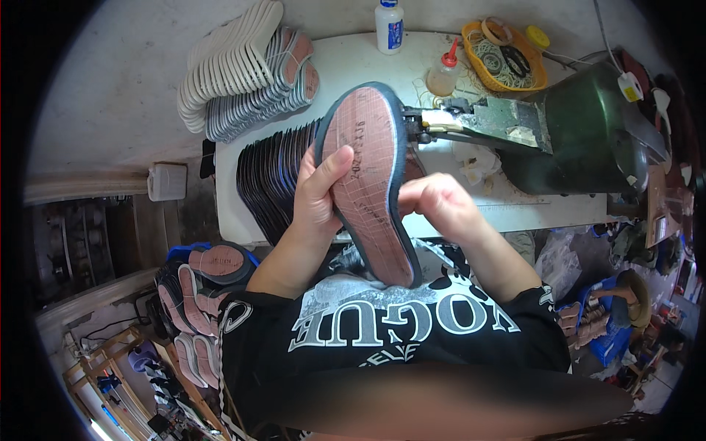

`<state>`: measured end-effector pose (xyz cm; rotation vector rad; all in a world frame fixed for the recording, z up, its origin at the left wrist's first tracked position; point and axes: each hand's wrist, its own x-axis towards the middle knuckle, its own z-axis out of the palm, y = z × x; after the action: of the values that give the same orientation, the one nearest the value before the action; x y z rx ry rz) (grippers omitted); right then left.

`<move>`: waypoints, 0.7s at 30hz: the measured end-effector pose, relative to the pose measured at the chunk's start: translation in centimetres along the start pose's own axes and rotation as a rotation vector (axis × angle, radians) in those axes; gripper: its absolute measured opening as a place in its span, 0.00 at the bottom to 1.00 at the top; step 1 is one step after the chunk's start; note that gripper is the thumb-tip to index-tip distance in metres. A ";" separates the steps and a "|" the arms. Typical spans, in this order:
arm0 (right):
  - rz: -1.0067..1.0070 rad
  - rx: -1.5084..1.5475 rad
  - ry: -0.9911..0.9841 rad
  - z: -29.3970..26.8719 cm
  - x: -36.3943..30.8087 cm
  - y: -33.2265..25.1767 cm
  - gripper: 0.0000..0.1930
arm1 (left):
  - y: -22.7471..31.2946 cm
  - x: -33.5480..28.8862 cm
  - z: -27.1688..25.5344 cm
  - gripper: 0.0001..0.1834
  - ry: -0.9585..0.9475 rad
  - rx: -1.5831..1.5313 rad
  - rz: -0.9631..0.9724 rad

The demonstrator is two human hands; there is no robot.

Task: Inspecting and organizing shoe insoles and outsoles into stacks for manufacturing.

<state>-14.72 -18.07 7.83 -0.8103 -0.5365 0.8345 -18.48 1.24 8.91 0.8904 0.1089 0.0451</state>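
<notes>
Clamped in the left hand (323, 184), on the long left edge: a pink-faced shoe sole (371, 184) with a dark rim, with the thumb flat on the printed face and the other fingers mostly hidden behind. Held up at a tilt, broad end toward the surface (346, 59), narrower end close to the shirt (257, 353). At the opposite edge, apart from the left hand, the right hand (441, 202), with curled fingers close to the rim; impossible to tell whether pinching it or merely near.

Just behind the upper right edge of the sole, the metal head of a green sewing machine (507, 121); hard to tell whether touching. To the left on the surface, partly behind the left hand, a long row of dark soles (268, 176); beyond, bundled grey soles (250, 106) and a stack of pale soles (220, 66).

Along the far side, a white bottle (390, 29) with a blue label, a squeeze bottle (443, 76) with a red nozzle, and a yellow basket (543, 77) of pale cord (489, 57) and rings.

Left of the surface, a white jug (168, 181); lower down, more pink soles (220, 261). Off to the right, a clear plastic bag (557, 261) and a blue container (614, 345).
</notes>
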 end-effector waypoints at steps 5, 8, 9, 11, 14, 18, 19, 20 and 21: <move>-0.121 0.074 0.053 -2.1 1.1 1.2 0.19 | -0.3 1.4 3.6 0.18 -0.086 -0.027 -0.072; 0.091 -0.123 -0.020 -3.6 0.4 -0.6 0.12 | -1.3 1.8 3.3 0.16 -0.003 0.091 -0.002; 0.092 -0.118 -0.016 -3.3 0.4 -1.3 0.12 | -1.7 2.1 3.1 0.16 -0.002 0.092 -0.008; 0.145 -0.314 0.213 -2.3 0.4 -3.3 0.11 | -2.4 3.3 2.9 0.15 0.165 0.202 0.185; -0.018 -0.832 0.456 -2.9 1.7 -2.9 0.18 | -4.4 5.8 2.9 0.14 0.228 0.280 0.301; 0.057 -0.627 0.560 -4.6 1.4 -1.9 0.20 | -5.9 8.3 2.0 0.14 0.264 0.316 0.145; 0.056 -0.625 0.563 -4.7 1.0 -2.1 0.20 | -6.2 8.8 1.6 0.14 0.277 0.351 0.103; 0.175 -0.373 0.577 -5.0 0.1 -2.2 0.19 | -6.4 9.2 1.8 0.14 0.289 0.344 0.085; 0.290 -0.122 0.586 -5.1 -1.0 -2.6 0.18 | -6.6 9.6 1.9 0.14 0.290 0.342 0.081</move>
<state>-10.61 -22.07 6.77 -1.2074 0.0535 0.7826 -8.77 -3.58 4.29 1.2264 0.3588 0.2371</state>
